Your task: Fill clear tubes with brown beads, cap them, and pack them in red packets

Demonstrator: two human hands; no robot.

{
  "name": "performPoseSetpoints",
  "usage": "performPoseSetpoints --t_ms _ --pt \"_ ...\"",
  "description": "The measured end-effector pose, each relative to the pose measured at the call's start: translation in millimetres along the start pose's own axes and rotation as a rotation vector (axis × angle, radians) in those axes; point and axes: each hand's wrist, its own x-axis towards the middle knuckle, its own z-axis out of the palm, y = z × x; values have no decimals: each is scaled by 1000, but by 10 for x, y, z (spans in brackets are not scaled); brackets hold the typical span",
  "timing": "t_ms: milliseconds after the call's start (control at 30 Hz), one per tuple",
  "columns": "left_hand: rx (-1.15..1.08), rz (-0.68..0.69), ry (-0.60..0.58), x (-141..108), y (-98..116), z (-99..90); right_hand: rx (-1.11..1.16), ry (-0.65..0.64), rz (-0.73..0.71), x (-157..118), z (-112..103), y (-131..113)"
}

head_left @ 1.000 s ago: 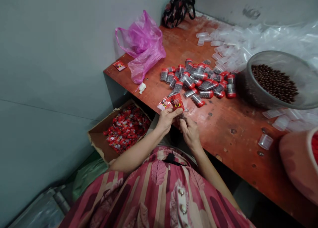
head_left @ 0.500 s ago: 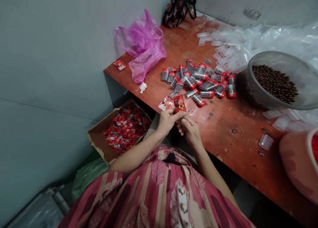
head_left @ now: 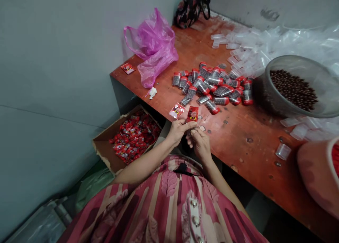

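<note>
At the table's front edge, my left hand (head_left: 177, 131) pinches the lower end of a small red printed packet (head_left: 192, 114) between thumb and fingers. My right hand (head_left: 200, 142) meets it there, thumb and fingers closed at the same bottom end of the packet. My fingers hide that end. Another printed packet (head_left: 177, 111), red and white, lies on the table just left of it. Beyond my hands spreads a heap of small clear tubes (head_left: 207, 80) with red caps and dark balls inside.
A cardboard box (head_left: 102, 149) of red packets stands low on the left. On the table (head_left: 235, 137) are a pink plastic bag (head_left: 156, 47), a bowl (head_left: 261, 93) of brown balls, empty clear tubes (head_left: 249, 54) and a pink tub (head_left: 315, 165) at right.
Both hands and the packet have shifted slightly towards my body. The packet now stands straighter and a little apart from the one lying on the table.
</note>
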Motion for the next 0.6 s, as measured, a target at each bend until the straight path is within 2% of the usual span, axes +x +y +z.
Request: performPoseSetpoints --t_ms 200,300,433,600 --pt "-48 118 60 -46 19 -15 48 13 -14 28 35 -10" --pt "-97 130 21 -38 -28 13 17 39 -35 42 30 -39" --pt "-110 130 82 -77 -107 64 -13 97 -91 38 58 -70" --pt "-96 119 91 -116 -83 19 71 -12 -32 56 59 -79"
